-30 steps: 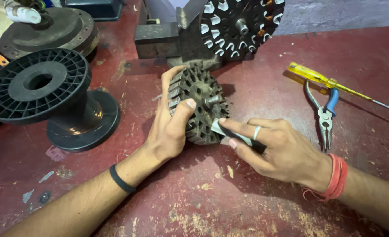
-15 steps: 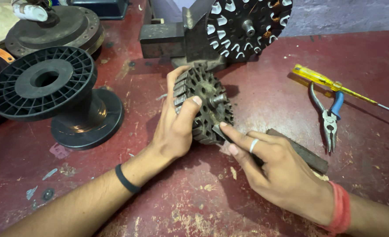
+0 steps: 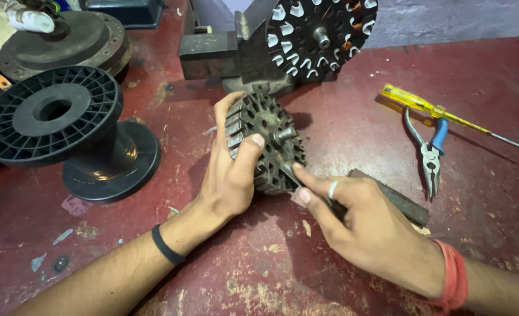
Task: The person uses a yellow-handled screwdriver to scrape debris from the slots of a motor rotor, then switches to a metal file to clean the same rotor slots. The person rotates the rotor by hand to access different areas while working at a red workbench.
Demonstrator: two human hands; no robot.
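A dark, rusty slotted motor core (image 3: pixel 265 140) stands on edge on the worn red table (image 3: pixel 259 281). My left hand (image 3: pixel 230 175) wraps it from the left, thumb across its face near the centre shaft; a black band is on that wrist. My right hand (image 3: pixel 359 225), with a ring and red wrist threads, grips a dark flat metal bar (image 3: pixel 403 202) that sticks out to the right. Its forefinger and thumb press at the core's lower right slots. The bar's front end is hidden under the fingers.
A black plastic spool (image 3: pixel 54 117) stands at the left. At the back a vise (image 3: pixel 224 55) holds a second slotted core (image 3: pixel 321 35) with pale slot liners. A yellow screwdriver (image 3: pixel 429 108) and blue-handled pliers (image 3: pixel 430 155) lie at the right. Round metal covers (image 3: pixel 66 41) sit at the far left.
My right hand dropped lower along the core's right edge. A small white piece pinched in it a second ago is no longer seen, and the dark bar now shows. My left hand kept its hold.
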